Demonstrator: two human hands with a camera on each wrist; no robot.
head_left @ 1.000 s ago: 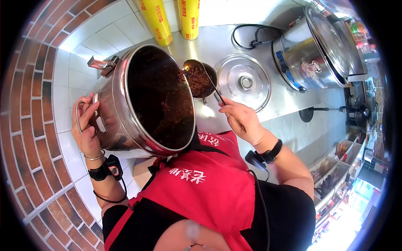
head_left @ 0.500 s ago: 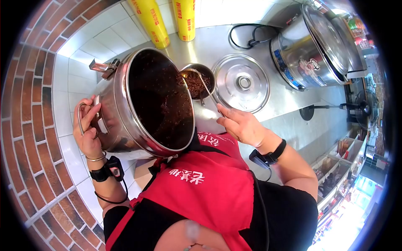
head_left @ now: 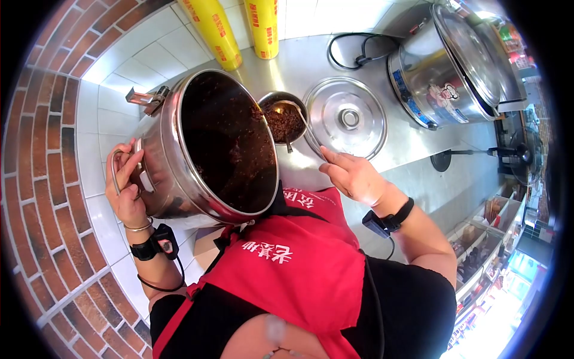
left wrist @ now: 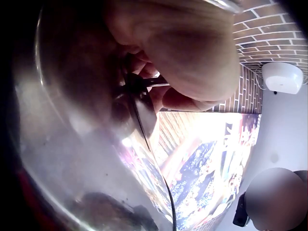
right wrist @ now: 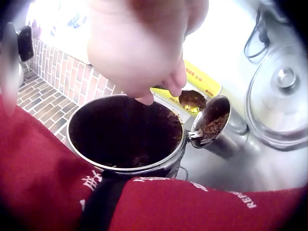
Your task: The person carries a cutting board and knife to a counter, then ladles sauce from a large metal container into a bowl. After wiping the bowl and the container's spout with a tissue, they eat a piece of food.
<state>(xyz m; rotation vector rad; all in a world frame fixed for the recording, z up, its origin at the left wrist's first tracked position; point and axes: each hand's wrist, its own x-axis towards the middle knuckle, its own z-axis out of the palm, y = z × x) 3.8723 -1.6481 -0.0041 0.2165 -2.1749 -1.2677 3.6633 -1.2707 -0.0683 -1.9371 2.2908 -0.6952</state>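
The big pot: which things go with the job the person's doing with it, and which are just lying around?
Part of the job, it seems:
- big pot, tipped, held by the left hand
- ladle, in the right hand
- metal cup with dark food inside

Just lying around, for now:
- flat lid
- two yellow rolls
- black cord
- other, lidded pot

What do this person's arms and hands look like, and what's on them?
Short black sleeves, and a bare left hand and right hand. Each wears a black wrist strap with a dark box and thin cable; the left also has a shiny bangle.
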